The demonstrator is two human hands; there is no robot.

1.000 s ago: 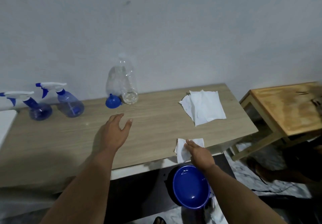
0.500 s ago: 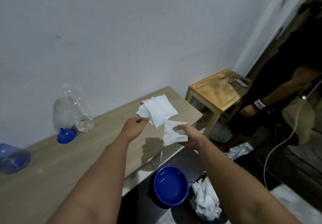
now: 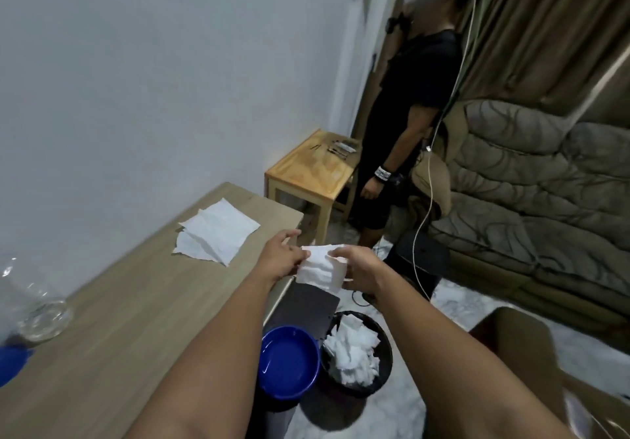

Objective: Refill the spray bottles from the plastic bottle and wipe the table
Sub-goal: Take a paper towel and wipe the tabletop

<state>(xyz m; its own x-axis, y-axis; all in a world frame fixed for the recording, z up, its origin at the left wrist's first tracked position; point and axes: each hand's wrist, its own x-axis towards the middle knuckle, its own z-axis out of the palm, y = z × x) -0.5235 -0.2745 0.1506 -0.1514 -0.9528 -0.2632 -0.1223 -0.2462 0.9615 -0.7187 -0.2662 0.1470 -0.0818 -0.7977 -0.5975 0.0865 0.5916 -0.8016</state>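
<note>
Past the tabletop (image 3: 143,302) edge, at 3 o'clock, both hands now pinch one soft, crumpled white tissue (image 3: 320,268): the left hand (image 3: 281,257) has joined the right hand (image 3: 361,269). The clear plastic bottle (image 3: 32,305) stands at 9 o'clock.

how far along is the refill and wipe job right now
Refilling looks mostly done: the plastic bottle holds only a little liquid at its bottom, though the spray bottles are out of view. In hand: the left hand and right hand both hold a tissue off the table's edge, above a bin of used tissues. Possibly left: more wiping, since a stack of clean tissues remains.
</note>
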